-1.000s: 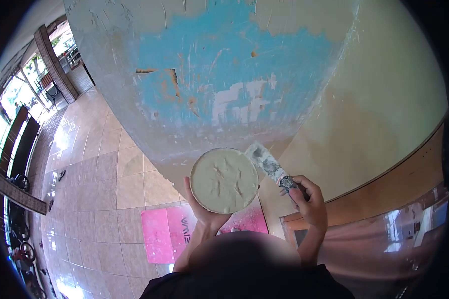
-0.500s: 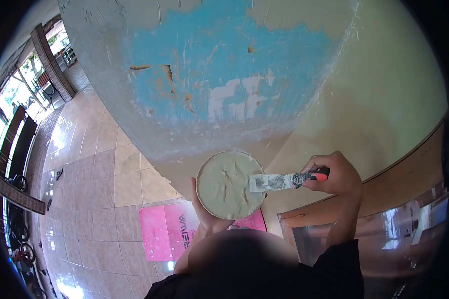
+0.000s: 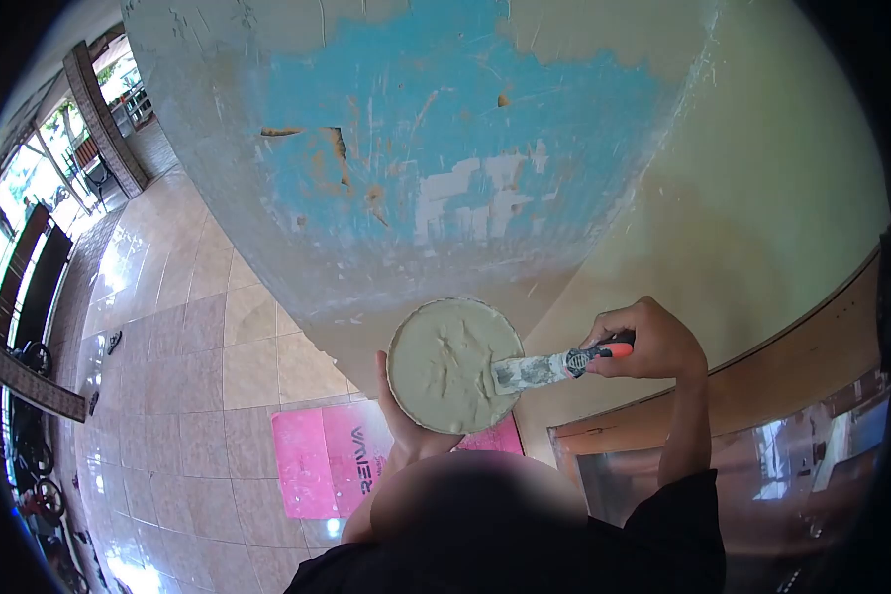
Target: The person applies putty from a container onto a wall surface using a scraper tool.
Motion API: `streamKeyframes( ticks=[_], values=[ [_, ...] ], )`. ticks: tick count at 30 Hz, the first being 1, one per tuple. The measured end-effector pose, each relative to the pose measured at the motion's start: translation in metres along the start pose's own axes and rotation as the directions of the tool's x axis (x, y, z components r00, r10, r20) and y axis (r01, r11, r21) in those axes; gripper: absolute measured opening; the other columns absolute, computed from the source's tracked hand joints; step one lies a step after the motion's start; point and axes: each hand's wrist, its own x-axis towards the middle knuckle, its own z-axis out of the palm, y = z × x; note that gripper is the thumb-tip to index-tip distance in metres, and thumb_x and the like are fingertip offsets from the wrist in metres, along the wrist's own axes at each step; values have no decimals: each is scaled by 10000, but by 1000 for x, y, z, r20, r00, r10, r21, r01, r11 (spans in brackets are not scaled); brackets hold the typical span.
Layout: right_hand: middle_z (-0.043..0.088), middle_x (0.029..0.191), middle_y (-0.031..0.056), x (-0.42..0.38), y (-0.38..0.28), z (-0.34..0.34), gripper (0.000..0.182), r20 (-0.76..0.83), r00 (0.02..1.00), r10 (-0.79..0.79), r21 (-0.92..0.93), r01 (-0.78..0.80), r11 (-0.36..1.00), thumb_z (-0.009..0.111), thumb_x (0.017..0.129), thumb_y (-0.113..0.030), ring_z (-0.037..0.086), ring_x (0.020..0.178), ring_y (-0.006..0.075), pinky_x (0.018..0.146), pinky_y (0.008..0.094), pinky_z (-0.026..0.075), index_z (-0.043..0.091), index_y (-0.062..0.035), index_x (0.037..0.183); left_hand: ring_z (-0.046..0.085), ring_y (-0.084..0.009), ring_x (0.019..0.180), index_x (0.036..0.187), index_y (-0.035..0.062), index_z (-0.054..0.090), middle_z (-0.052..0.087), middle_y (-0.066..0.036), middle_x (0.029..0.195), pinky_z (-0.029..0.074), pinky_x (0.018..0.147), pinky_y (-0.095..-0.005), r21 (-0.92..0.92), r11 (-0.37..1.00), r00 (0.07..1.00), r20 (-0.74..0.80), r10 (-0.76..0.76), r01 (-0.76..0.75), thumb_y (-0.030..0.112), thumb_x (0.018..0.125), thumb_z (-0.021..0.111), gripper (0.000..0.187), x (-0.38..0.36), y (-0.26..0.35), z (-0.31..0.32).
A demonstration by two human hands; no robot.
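Observation:
A round tub of pale putty (image 3: 445,366) rests in my left hand (image 3: 412,432), whose fingers wrap its left side and underside. My right hand (image 3: 653,342) grips the black and red handle of a putty knife (image 3: 540,371). The knife's smeared blade lies over the tub's right rim, its tip at the putty. Grooves and ridges mark the putty's surface. Ahead stands a wall (image 3: 386,119) with a scraped blue area, chipped spots and some white filler patches.
Below lies a pink sheet (image 3: 317,460) on the tiled floor (image 3: 193,386). At the lower right is a wooden-edged piece with a glossy surface (image 3: 752,470). A pillar (image 3: 104,119) and parked motorcycles (image 3: 45,500) show at the left.
My right hand has moved slightly left with the putty knife, and the blade has tilted, its tip now lower at the putty's right edge. The tub has barely shifted.

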Motion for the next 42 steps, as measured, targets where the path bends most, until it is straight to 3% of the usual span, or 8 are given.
streamKeyframes(
  ticks=[11, 18, 21, 24, 30, 35, 37, 42],
  values=[
    [710, 801, 73, -2, 44, 23, 204, -26, 999, 27, 366, -16, 931, 773, 742, -96, 608, 693, 75, 649, 234, 485, 713, 17, 901, 447, -333, 1278, 1423, 131, 423, 459, -105, 1420, 348, 1055, -562, 31, 999, 1000, -12, 9, -8, 684, 881, 431, 774, 13, 3, 0],
    [699, 802, 68, -4, 66, 25, 203, -32, 999, 15, 412, 0, 911, 769, 739, -72, 625, 735, 81, 673, 239, 493, 693, 23, 902, 441, -339, 1286, 1425, 141, 425, 456, -105, 1425, 341, 1061, -565, 31, 999, 998, 51, -42, 41, 688, 879, 426, 773, 23, 3, -1],
    [694, 796, 72, -4, 83, 34, 178, -76, 995, -58, 502, 89, 860, 749, 765, -78, 588, 651, 63, 586, 222, 464, 685, 17, 901, 438, -340, 1289, 1427, 147, 426, 453, -103, 1429, 338, 1064, -566, 27, 999, 999, 19, -39, 38, 689, 881, 417, 770, 26, 3, -1],
    [651, 768, 51, -5, 87, 39, 180, 73, 994, 80, 690, -109, 715, 713, 821, -129, 387, 439, 26, 384, 202, 279, 657, 18, 909, 434, -339, 1294, 1435, 142, 412, 444, -106, 1434, 339, 1064, -566, 52, 999, 998, 62, -4, 1, 686, 887, 409, 772, 35, 0, 0],
    [565, 693, 14, -5, 97, 63, 292, 138, 986, -94, 915, -91, 394, 750, 794, -205, 342, 396, 34, 347, 204, 241, 600, 9, 924, 440, -333, 1286, 1432, 139, 411, 448, -105, 1428, 341, 1058, -572, 68, 998, 1000, 1, 5, -5, 691, 883, 412, 779, 38, -1, -12],
    [536, 667, 27, -3, 87, 76, 335, 142, 989, -33, 869, -109, 483, 762, 783, -249, 451, 425, 60, 366, 211, 299, 596, 18, 900, 452, -333, 1269, 1424, 142, 426, 461, -100, 1417, 351, 1043, -572, 29, 999, 1000, -19, 20, -20, 702, 868, 425, 789, 37, -5, -11],
    [578, 684, 58, -1, 80, 80, 327, 51, 998, 43, 923, -63, 380, 725, 808, -256, 503, 474, 88, 405, 226, 357, 606, 38, 885, 452, -334, 1267, 1422, 142, 428, 464, -100, 1414, 348, 1044, -573, 30, 999, 999, -21, 42, -42, 706, 864, 429, 793, 37, -7, -7],
    [632, 686, 117, 5, 73, 64, 309, -71, 997, -18, 829, 69, 554, 610, 890, -237, 557, 496, 121, 414, 237, 389, 641, 69, 912, 451, -339, 1264, 1417, 147, 434, 465, -99, 1409, 335, 1053, -576, 79, 991, 989, -92, 117, -110, 715, 854, 434, 800, 37, -13, -1]
  ],
)
